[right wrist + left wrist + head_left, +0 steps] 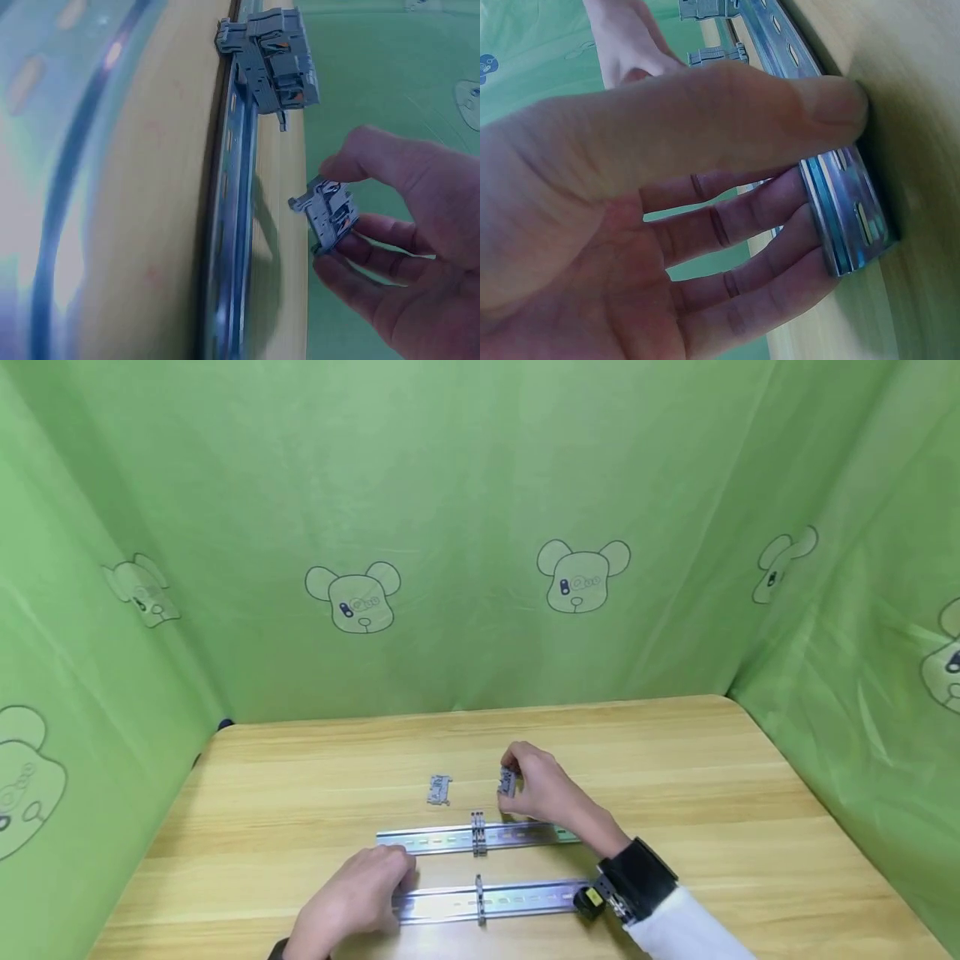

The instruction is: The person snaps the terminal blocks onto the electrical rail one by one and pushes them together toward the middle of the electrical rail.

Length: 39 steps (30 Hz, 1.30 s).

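My right hand [542, 789] pinches a grey terminal block [331, 214] between thumb and fingertips, raised above the table beyond the far DIN rail [525, 835]. On that rail, grey terminal blocks [478, 835] are clipped side by side near the middle. My left hand [362, 893] grips the left end of the near DIN rail [442, 906], thumb on one side and fingers on the other. A single terminal block [481, 900] stands mid-way along the near rail. Another loose terminal block [439, 789] lies flat on the table behind the far rail.
Both rails lie roughly parallel on a wooden table [300, 777]. A green curtain [465, 652] with bear-head prints encloses its back and sides. A black wrist camera [588, 902] on the right arm overlaps the near rail's right end in the head view.
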Each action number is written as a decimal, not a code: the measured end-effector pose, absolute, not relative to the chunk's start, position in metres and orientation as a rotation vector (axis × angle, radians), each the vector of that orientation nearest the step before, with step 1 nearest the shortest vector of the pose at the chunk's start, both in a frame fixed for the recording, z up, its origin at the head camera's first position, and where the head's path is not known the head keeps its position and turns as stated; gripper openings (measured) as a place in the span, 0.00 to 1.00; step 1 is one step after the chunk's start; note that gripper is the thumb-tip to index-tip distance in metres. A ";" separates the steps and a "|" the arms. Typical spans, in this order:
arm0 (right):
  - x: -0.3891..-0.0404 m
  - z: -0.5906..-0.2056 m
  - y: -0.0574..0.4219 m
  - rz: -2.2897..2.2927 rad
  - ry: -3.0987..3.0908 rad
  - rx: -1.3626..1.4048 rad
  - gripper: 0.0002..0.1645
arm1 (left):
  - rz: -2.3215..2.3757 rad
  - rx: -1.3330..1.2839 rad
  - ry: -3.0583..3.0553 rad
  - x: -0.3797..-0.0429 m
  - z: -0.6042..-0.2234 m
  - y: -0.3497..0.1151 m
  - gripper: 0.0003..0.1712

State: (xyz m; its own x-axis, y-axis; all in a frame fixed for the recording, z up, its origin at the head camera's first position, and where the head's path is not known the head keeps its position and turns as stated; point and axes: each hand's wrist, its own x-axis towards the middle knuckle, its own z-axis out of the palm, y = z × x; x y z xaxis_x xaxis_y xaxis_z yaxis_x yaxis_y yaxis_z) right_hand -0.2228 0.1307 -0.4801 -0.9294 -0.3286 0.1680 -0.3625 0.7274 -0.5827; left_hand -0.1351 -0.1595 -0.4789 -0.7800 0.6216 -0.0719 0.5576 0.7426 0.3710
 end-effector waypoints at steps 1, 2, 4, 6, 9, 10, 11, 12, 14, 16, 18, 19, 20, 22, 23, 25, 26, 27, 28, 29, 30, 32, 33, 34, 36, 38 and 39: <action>-0.220 -0.481 0.134 1.002 -2.859 0.585 0.30 | 0.492 0.939 2.751 -0.135 -0.478 -0.160 0.25; -0.217 -0.482 0.136 1.019 -2.845 0.599 0.30 | 0.489 0.937 2.751 -0.134 -0.478 -0.161 0.25; -0.211 -0.484 0.143 1.061 -2.819 0.630 0.31 | 0.489 0.932 2.748 -0.134 -0.477 -0.161 0.25; -0.205 -0.486 0.149 1.099 -2.804 0.657 0.30 | 0.489 0.930 2.745 -0.133 -0.477 -0.162 0.24; -0.199 -0.488 0.159 1.158 -2.790 0.670 0.29 | 0.493 0.925 2.740 -0.133 -0.477 -0.164 0.24; -0.197 -0.489 0.162 1.177 -2.790 0.670 0.29 | 0.493 0.921 2.739 -0.133 -0.477 -0.164 0.24; -0.195 -0.489 0.166 1.195 -2.788 0.667 0.29 | 0.492 0.918 2.738 -0.133 -0.478 -0.165 0.24; -0.192 -0.490 0.169 1.203 -2.787 0.664 0.29 | 0.495 0.917 2.734 -0.133 -0.478 -0.165 0.24; -0.187 -0.491 0.177 1.248 -2.786 0.660 0.29 | 0.498 0.916 2.729 -0.133 -0.479 -0.165 0.24; -0.182 -0.492 0.183 1.267 -2.783 0.664 0.29 | 0.505 0.917 2.722 -0.133 -0.479 -0.165 0.24; -0.176 -0.493 0.189 1.258 -2.778 0.665 0.29 | 0.507 0.919 2.717 -0.133 -0.479 -0.166 0.24; -0.173 -0.494 0.192 1.256 -2.778 0.669 0.29 | 0.507 0.919 2.716 -0.133 -0.479 -0.166 0.24; -0.171 -0.494 0.194 1.242 -2.779 0.673 0.29 | 0.505 0.919 2.715 -0.133 -0.479 -0.167 0.24; -0.166 -0.495 0.198 1.225 -2.779 0.675 0.29 | 0.501 0.917 2.713 -0.132 -0.479 -0.168 0.24; -0.164 -0.495 0.200 1.231 -2.782 0.677 0.29 | 0.497 0.918 2.714 -0.132 -0.479 -0.168 0.24; -0.159 -0.496 0.203 1.279 -2.786 0.692 0.30 | 0.492 0.924 2.713 -0.131 -0.478 -0.170 0.24; -0.157 -0.496 0.205 1.319 -2.787 0.696 0.30 | 0.488 0.929 2.712 -0.130 -0.478 -0.171 0.24; -0.155 -0.496 0.206 1.355 -2.786 0.703 0.30 | 0.487 0.933 2.711 -0.130 -0.478 -0.171 0.24; -0.152 -0.496 0.208 1.393 -2.786 0.712 0.30 | 0.487 0.938 2.710 -0.129 -0.478 -0.172 0.24; -0.150 -0.496 0.210 1.421 -2.788 0.718 0.30 | 0.487 0.944 2.710 -0.129 -0.478 -0.173 0.24; -0.148 -0.496 0.211 1.450 -2.788 0.724 0.30 | 0.486 0.949 2.711 -0.128 -0.478 -0.174 0.24; -0.145 -0.495 0.214 1.492 -2.790 0.743 0.29 | 0.490 0.956 2.712 -0.127 -0.478 -0.176 0.24; -0.143 -0.495 0.215 1.505 -2.792 0.760 0.29 | 0.491 0.956 2.714 -0.126 -0.479 -0.177 0.24; -0.142 -0.494 0.217 1.513 -2.795 0.779 0.29 | 0.492 0.957 2.716 -0.126 -0.479 -0.178 0.24; -0.140 -0.493 0.219 1.519 -2.806 0.813 0.28 | 0.491 0.960 2.718 -0.124 -0.479 -0.180 0.24; -0.139 -0.491 0.223 1.504 -2.826 0.852 0.28 | 0.494 0.955 2.717 -0.123 -0.479 -0.181 0.23; -0.139 -0.489 0.224 1.497 -2.838 0.872 0.28 | 0.495 0.951 2.716 -0.123 -0.479 -0.182 0.23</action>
